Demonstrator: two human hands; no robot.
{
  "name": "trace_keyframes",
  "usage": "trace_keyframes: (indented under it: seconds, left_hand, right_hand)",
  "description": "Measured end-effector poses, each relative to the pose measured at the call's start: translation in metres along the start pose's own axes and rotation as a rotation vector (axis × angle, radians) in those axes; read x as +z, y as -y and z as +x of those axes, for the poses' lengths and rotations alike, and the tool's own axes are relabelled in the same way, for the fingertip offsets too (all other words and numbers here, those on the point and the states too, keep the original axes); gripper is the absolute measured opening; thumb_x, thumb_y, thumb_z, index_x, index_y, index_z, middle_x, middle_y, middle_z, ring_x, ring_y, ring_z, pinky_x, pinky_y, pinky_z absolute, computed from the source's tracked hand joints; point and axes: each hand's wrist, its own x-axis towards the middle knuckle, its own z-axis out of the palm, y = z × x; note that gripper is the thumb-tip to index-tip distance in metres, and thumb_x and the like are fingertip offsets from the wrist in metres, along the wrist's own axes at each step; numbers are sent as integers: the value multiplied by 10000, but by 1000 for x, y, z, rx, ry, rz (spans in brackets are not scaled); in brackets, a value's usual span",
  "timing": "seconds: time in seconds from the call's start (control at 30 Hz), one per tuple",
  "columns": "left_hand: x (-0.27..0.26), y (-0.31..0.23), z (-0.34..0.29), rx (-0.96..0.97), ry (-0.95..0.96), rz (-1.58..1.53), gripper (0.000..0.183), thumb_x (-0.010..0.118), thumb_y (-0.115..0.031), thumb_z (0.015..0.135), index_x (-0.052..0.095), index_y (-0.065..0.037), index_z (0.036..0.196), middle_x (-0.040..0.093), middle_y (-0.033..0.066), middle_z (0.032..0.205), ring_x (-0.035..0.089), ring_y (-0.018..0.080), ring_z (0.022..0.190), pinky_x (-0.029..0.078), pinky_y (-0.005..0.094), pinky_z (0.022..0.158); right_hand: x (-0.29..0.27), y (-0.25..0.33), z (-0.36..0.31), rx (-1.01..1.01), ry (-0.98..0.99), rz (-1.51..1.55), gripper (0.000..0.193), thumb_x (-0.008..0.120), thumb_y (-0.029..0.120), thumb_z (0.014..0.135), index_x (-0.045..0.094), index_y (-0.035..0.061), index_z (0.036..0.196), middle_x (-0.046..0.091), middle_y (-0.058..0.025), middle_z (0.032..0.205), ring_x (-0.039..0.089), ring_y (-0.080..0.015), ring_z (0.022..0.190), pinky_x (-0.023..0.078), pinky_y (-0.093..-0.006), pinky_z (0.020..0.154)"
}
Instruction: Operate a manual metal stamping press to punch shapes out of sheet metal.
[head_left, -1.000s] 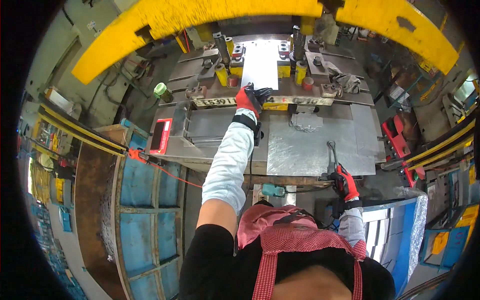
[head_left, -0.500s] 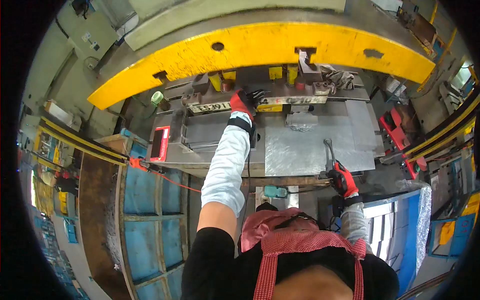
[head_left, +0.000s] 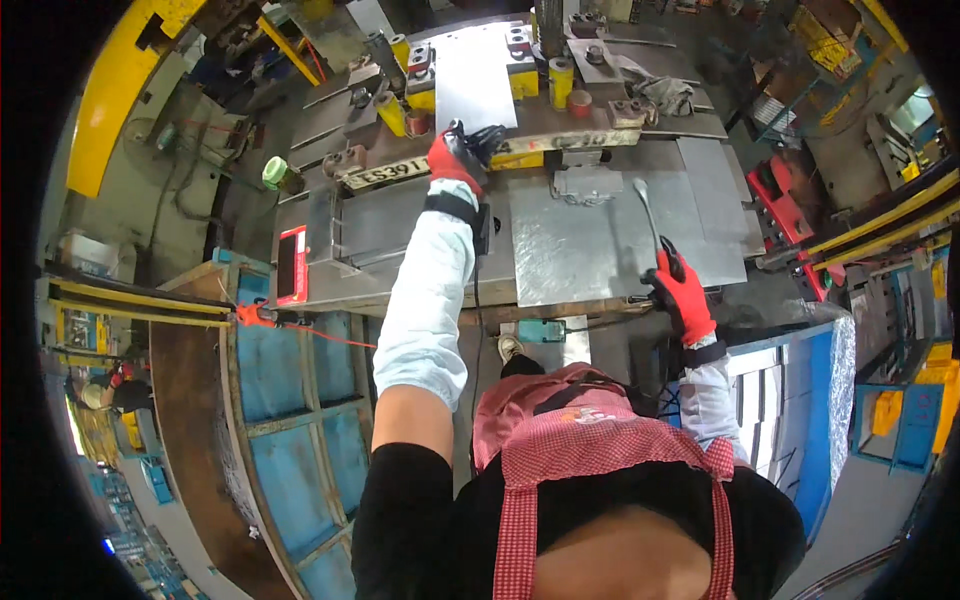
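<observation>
My left hand (head_left: 462, 155), in a red and black glove, is at the front edge of the metal die (head_left: 540, 140), its fingers apart. Just beyond the fingertips, a bright flat metal sheet (head_left: 475, 80) lies on the die between yellow posts; whether they touch it cannot be told. My right hand (head_left: 684, 290), gloved alike, is closed around a slim metal tool with a rounded end (head_left: 645, 200). That tool points away from me above a large grey metal plate (head_left: 580, 255) on the table. A small metal block (head_left: 587, 182) sits at the plate's far edge.
A red-framed dark panel (head_left: 292, 265) lies at the table's left. Another thin grey sheet (head_left: 712, 185) is at the right, beside a red rack (head_left: 785, 210). A blue framed bin (head_left: 285, 380) stands left; a crumpled cloth (head_left: 668, 95) lies far right. Part of a yellow beam (head_left: 105, 110) shows upper left.
The yellow beam no longer crosses above the die, exposing the bright sheet and posts. My right hand has moved farther away with the tool. My left hand has shifted slightly left and farther away.
</observation>
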Motion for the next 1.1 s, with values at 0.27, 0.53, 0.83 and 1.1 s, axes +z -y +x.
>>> trace_keyframes:
  seconds: [0.27,0.53,0.83,1.1]
  left_hand:
    - [-7,-7,-1,-47,32,-59,512,410,-358,869,485,143,938,586,296,881,606,386,765,506,424,726]
    - [4,-3,-7,-187,52,16,582,387,-401,880,449,152,1049,572,279,963,599,368,818,496,406,767]
    - [-32,7,4,-120,219,-51,525,395,-398,884,513,106,971,597,254,922,621,320,777,527,363,698]
    - [5,-12,53,-118,215,-137,453,411,-339,875,499,87,1003,599,255,889,614,353,754,520,408,703]
  right_hand:
    - [147,162,130,-142,577,104,325,579,164,800,536,56,1103,562,28,889,531,-58,717,413,-207,582]
    - [191,169,205,-258,616,383,252,561,211,831,568,42,1017,577,12,841,533,-84,694,400,-203,619]
    - [38,39,52,35,207,185,446,552,146,795,422,50,1210,568,-37,770,441,-73,509,360,-216,451]
    - [53,7,49,186,45,85,176,542,218,835,518,82,943,550,-36,649,390,-60,402,314,-213,359]
